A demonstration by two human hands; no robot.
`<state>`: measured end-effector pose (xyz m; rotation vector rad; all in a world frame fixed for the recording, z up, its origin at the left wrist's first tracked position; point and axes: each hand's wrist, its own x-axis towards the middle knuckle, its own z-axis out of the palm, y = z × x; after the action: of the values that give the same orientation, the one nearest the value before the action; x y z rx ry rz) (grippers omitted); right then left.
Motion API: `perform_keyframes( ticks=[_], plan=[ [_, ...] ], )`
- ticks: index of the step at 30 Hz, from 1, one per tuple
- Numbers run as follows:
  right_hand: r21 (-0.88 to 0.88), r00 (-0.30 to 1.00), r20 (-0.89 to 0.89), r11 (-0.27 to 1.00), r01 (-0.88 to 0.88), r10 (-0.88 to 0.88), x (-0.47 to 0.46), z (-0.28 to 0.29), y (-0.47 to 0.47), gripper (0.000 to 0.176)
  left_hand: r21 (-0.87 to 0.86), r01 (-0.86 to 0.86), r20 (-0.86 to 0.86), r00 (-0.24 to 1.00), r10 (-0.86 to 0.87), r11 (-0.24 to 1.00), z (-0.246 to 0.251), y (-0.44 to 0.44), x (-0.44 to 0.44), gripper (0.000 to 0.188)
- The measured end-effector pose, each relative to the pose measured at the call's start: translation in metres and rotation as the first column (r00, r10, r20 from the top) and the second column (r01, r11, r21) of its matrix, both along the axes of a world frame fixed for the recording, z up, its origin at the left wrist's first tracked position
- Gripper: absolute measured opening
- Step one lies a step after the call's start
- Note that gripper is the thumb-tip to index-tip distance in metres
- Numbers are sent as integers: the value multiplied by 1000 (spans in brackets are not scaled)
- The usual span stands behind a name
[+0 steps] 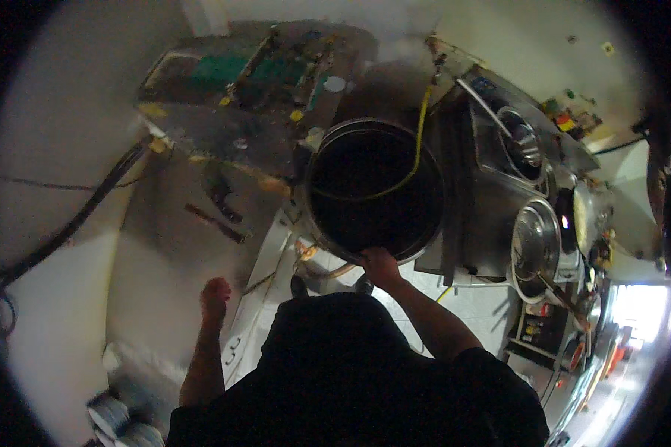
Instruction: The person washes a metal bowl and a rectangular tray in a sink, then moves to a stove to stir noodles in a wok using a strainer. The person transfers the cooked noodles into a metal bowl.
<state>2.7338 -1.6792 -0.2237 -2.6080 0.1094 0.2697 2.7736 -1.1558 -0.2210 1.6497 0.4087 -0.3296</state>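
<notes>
A large, deep metal pot with a dark interior stands in front of me. My right hand grips its near rim, thumb and fingers over the edge. A yellow hose runs down from a tap at the back and curves into the pot's mouth. What lies at the pot's bottom is too dark to see. Off to the left, my left hand is raised over a worktop, with its fingers curled. Blur hides whether anything is in it; it is apart from the pot.
A grimy appliance with green panels and yellow knobs stands back left. On the worktop lie a brown stick-like piece and a dark object. To the right are a metal bowl and a pan with a long-handled utensil.
</notes>
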Motion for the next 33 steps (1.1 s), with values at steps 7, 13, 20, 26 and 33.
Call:
perform_keyframes(
  ticks=[7, 13, 20, 26, 33],
  plan=[
    [14, 845, 400, 925, 380, -354, 185, 141, -140, 21, 195, 376, -18, 925, -380, 906, -10, -80, 7, 24],
    [-810, 903, 380, 544, 219, 202, 390, 222, -293, 33, 111, 113, -131, 987, -98, 987, -2, -99, -43, 18],
    [-97, 782, 497, 871, 481, -376, 521, 153, -332, 22, 191, -175, -342, 910, 232, 966, -27, -90, -153, 25],
    [-441, 808, 581, 873, 209, 99, 507, 168, -332, 15, 323, -22, -464, 868, 178, 946, -58, -98, -211, 22],
    [-168, 788, 591, 929, 331, -174, 478, 190, -309, 17, -269, -117, -468, 884, -23, 956, -97, -68, -209, 20]
  ],
)
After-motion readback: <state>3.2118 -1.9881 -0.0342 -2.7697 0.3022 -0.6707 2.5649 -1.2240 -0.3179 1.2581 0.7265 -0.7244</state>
